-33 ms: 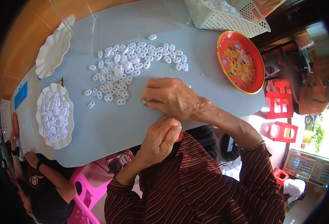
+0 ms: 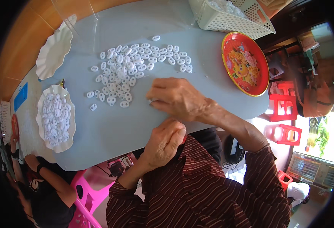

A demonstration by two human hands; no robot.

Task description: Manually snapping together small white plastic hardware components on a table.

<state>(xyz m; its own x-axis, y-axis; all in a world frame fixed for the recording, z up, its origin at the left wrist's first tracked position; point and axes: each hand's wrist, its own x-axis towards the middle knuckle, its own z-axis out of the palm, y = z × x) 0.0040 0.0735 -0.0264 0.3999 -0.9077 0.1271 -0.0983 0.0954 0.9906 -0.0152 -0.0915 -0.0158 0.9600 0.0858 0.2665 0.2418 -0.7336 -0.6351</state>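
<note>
Fingers bent and pressed together, my right hand point(image 2: 180, 99) hovers at or just above the grey tabletop. A bit of a small white plastic piece point(image 2: 150, 101) shows at its fingertips. Close below it, at the table's near edge, my left hand point(image 2: 164, 146) is closed in a fist with the thumb on top. What it holds is hidden, though a speck of red shows beside the thumb. Ahead and to the left lies a loose pile of white oval plastic pieces with two holes point(image 2: 125, 70), some heaped, some spread flat.
A scalloped white dish point(image 2: 73, 131) full of like pieces stands left, another scalloped dish point(image 2: 53, 57) behind it. A red floral tray point(image 2: 263, 64) lies right, near a perforated white basket point(image 2: 212, 22). At the lower left sits another person point(image 2: 49, 193) beside a pink chair point(image 2: 89, 193).
My right hand has shifted slightly to the right, its fingers still bent together. My left hand stays closed in nearly the same place. The pile looks the same.
</note>
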